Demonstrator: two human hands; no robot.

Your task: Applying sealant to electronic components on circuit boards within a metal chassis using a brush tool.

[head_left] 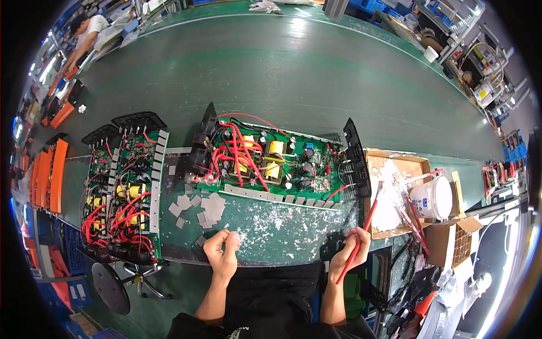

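A green circuit board (pixel 271 164) with red wires, yellow coils and black end plates lies on the green bench in front of me. Along its near edge runs a row of grey pads (pixel 265 195). My left hand (pixel 222 251) is at the bench's near edge, fingers pinched together on a small grey pad. Loose grey pads (pixel 206 208) lie just beyond it. My right hand (pixel 350 248) holds a red-handled brush (pixel 361 234), its tip pointing up toward a cardboard tray (pixel 395 164) smeared with white paste.
Two more wired boards (pixel 124 192) stand at my left beside orange housings (pixel 53 175). A white paste tub (pixel 433 198) sits in the cardboard tray at right. White smears cover the bench near me. A stool (pixel 110 288) stands below left. Another person works far left.
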